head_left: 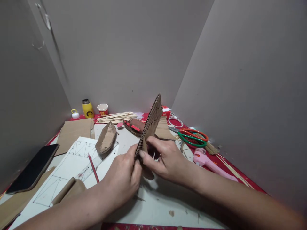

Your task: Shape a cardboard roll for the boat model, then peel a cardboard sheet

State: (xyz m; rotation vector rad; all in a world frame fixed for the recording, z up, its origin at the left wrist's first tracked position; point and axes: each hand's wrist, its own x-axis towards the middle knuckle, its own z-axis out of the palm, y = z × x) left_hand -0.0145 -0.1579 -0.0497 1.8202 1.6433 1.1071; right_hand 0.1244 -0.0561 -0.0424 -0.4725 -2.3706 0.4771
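A piece of corrugated cardboard (151, 121) stands on edge between my hands, its fluted cut edge facing me. My left hand (124, 174) grips its lower end from the left, fingers curled. From the right, my right hand (165, 156) pinches the same lower part, the thumb near the edge. Beyond my left hand sits a small cardboard boat (106, 139). Another boat with red pieces (134, 127) lies behind the cardboard, partly hidden by it. A red pencil (93, 167) rests on a sheet with drawn lines (79, 147) to the left.
At left lie a black phone (33, 167) and flat cardboard (74, 132). A yellow bottle (87, 109), a paper cup (102, 109) and wooden sticks (116, 117) stand or lie along the back. On the right are scissors (193, 137) and a pink glue gun (211, 164). Grey walls enclose the table.
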